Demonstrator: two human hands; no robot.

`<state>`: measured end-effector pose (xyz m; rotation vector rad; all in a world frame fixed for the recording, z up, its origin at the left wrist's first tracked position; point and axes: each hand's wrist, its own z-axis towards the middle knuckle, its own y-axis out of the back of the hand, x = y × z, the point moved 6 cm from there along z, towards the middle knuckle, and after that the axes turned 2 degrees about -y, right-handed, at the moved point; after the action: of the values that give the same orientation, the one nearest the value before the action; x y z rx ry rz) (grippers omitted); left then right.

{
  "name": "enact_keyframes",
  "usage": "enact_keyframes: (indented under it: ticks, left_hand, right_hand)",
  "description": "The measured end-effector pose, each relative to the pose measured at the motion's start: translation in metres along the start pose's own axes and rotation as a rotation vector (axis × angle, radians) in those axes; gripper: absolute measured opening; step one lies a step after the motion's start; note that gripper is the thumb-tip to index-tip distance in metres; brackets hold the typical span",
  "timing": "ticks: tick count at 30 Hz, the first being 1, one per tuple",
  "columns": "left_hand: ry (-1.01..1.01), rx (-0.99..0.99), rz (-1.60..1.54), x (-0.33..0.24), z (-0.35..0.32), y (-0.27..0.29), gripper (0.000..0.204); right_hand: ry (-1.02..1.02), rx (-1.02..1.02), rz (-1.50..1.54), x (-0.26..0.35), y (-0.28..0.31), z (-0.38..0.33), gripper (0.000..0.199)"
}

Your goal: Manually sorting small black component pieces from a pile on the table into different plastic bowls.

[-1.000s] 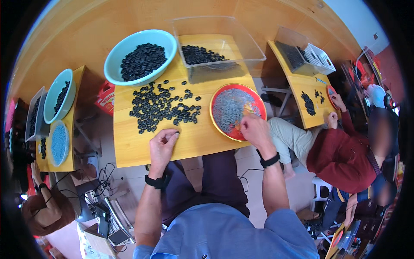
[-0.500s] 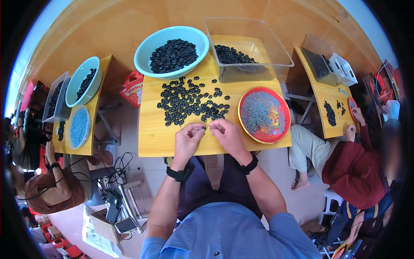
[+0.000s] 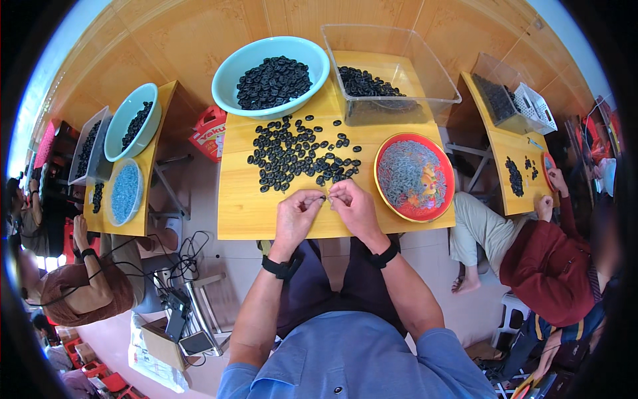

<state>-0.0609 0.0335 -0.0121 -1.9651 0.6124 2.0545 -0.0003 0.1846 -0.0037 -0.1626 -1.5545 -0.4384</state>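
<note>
Over the front edge of the yellow table my left hand (image 3: 297,216) pinches a small black oval piece (image 3: 323,198) between thumb and fingertips. Close against it, my right hand (image 3: 355,211) is closed in a pinch; what its fingertips hold is too small to make out. Just beyond both hands lies a loose spread of black oval pieces (image 3: 286,156), each with small openings. To the right of my right hand sits a round red tray (image 3: 449,179) with a yellow rim, holding many thin grey metal-looking pieces (image 3: 405,166).
Behind the spread stand a light-blue basin (image 3: 222,86) and a clear plastic box (image 3: 425,73), both with more black pieces. People work at a left table (image 3: 147,193) and a right table (image 3: 512,146). Black cables (image 3: 183,266) tangle beside a metal stand on the floor at left.
The whole view has shifted slightly. My hands stay together at the table's front edge, with the fingertips now a little closer around the small black piece.
</note>
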Motion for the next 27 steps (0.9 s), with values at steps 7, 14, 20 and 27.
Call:
enact_keyframes:
  ticks: [7, 14, 20, 27]
  left_hand:
    - [-0.066, -0.044, 0.032, -0.003, -0.001, 0.001, 0.012]
    - [-0.042, -0.013, 0.097, -0.007, -0.001, 0.001, 0.011]
    - [-0.021, -0.028, -0.011, 0.000, 0.000, 0.003, 0.014]
    - [-0.004, -0.145, -0.376, 0.008, 0.003, 0.016, 0.017]
  right_hand:
    - [0.026, 0.013, -0.033, 0.005, -0.001, -0.002, 0.012]
    - [0.012, 0.032, -0.043, 0.007, 0.000, -0.001, 0.009]
    - [0.015, 0.037, 0.101, 0.009, 0.007, 0.000, 0.014]
    - [0.258, -0.210, -0.478, 0.038, 0.029, 0.013, 0.014]
